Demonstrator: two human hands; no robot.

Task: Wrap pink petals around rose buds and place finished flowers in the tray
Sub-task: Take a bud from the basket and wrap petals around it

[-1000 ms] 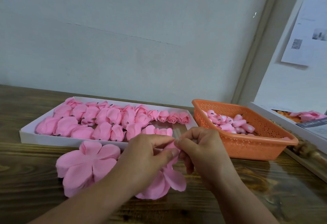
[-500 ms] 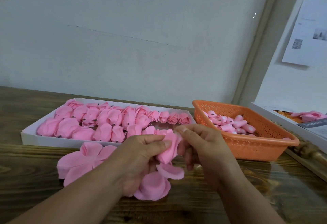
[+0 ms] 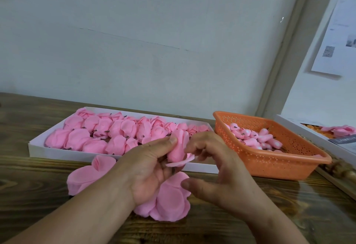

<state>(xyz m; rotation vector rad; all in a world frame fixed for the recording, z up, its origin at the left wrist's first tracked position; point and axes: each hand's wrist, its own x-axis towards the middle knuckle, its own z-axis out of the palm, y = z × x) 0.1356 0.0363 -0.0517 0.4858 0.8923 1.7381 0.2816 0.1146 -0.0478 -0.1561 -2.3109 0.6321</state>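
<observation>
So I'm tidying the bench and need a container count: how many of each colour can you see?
White tray of finished flowers: 1
Orange basket of buds: 1
White box, cut off at the right edge: 1
Total: 3

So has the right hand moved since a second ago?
Yes. The right hand has let go of the flower and drawn back to the right, toward the orange basket; the left hand alone holds the flower now.
</observation>
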